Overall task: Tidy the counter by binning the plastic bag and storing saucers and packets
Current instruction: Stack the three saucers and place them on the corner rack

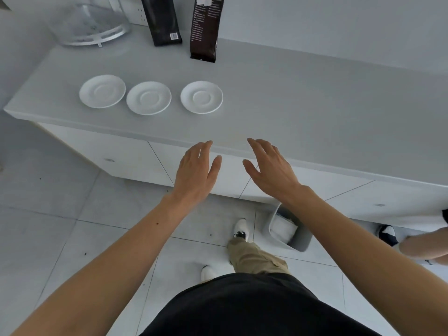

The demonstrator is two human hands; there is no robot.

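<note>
Three white saucers lie in a row on the grey counter (291,105): a left saucer (102,91), a middle saucer (148,97) and a right saucer (201,97). Two dark packets stand upright at the back: a black packet (162,20) and a brown packet (206,27). My left hand (196,173) and my right hand (269,168) hover side by side at the counter's front edge, palms down, fingers apart, holding nothing. On the floor below my right forearm stands a grey bin (288,229) with something white and crumpled inside.
A clear glass or plastic container (89,23) sits at the counter's back left corner. White cabinet doors (135,156) run under the counter. Another person's shoe and leg (388,235) show at the right edge. The floor is pale tile.
</note>
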